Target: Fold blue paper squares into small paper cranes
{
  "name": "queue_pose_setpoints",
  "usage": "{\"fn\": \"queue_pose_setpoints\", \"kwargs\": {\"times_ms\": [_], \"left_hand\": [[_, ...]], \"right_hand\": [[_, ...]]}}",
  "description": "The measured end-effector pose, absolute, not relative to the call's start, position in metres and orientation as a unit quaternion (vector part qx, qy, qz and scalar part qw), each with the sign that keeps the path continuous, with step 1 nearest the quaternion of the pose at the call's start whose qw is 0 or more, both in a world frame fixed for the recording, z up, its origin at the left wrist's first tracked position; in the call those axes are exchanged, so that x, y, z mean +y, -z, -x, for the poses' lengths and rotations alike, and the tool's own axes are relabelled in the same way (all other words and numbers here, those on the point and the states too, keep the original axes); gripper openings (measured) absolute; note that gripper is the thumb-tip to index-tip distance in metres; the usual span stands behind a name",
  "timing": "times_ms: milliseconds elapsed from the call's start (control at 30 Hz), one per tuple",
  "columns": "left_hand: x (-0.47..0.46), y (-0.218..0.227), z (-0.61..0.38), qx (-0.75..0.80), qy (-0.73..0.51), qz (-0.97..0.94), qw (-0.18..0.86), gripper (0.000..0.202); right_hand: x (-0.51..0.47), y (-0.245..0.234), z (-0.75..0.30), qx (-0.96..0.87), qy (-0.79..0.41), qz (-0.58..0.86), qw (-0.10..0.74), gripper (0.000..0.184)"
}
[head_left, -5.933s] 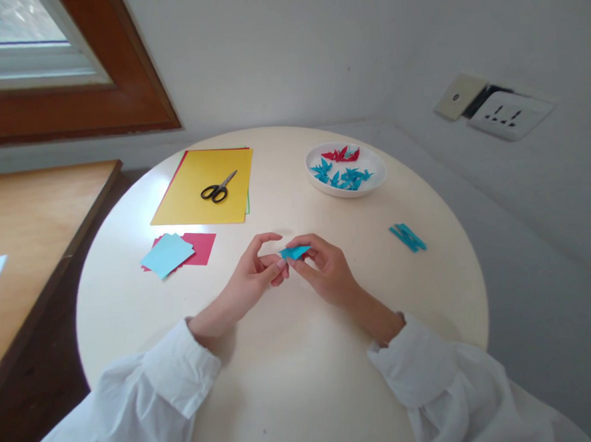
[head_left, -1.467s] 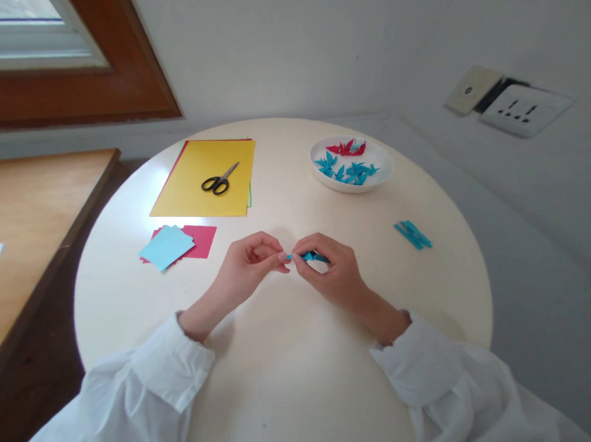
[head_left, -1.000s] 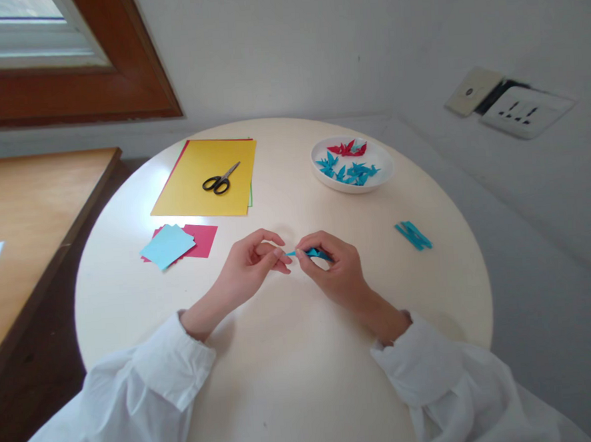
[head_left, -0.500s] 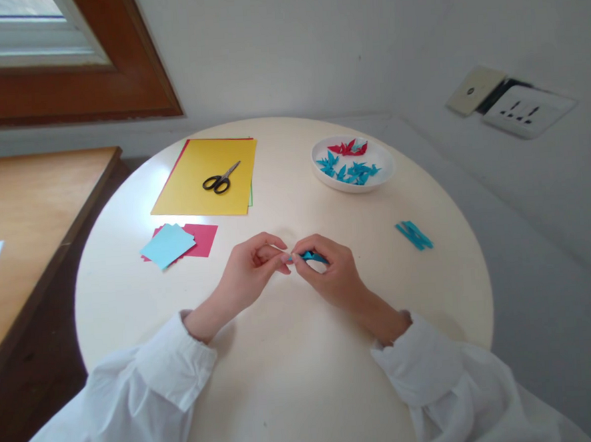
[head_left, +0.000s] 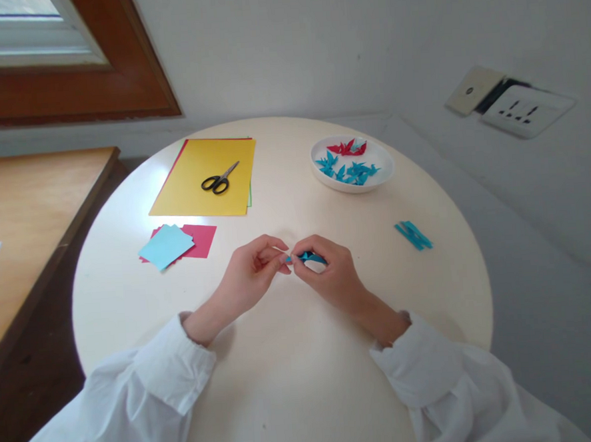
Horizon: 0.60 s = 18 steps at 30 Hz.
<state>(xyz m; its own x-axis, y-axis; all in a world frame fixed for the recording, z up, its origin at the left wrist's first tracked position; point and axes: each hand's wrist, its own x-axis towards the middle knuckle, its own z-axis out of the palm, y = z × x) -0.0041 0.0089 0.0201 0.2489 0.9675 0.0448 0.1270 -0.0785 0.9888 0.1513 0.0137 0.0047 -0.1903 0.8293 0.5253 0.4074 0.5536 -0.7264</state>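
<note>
Between my two hands, above the middle of the round table (head_left: 290,381), is a small piece of folded blue paper (head_left: 311,257). My left hand (head_left: 255,267) pinches its left tip between thumb and fingers. My right hand (head_left: 328,267) is closed around its other end, with thumb and index finger meeting close to the left fingertips. The fingers cover much of the paper, so its full shape is hidden. Several blue folded paper strips (head_left: 413,235) lie to the right of my right hand.
A white plate (head_left: 387,173) at the back right holds red and blue folded paper cranes (head_left: 357,172). Black-handled scissors (head_left: 218,183) rest on yellow paper sheets (head_left: 184,194). Light blue squares (head_left: 167,246) overlap pink squares (head_left: 202,240) at the left. A wooden table (head_left: 34,210) stands beyond.
Both hands keep their grip on the folded blue paper with barely any movement; slightly more of its left tip shows. The whole view has shifted very slightly.
</note>
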Motion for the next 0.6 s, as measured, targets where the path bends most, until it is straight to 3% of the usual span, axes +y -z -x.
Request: {"fn": "queue_pose_setpoints", "kwargs": {"times_ms": [600], "left_hand": [[0.0098, -0.0221, 0.0047, 0.478, -0.435, -0.595, 0.477, 0.01]], "right_hand": [[0.0186, -0.0022, -0.1566, -0.753, -0.156, 0.397, 0.501, 0.005]]}}
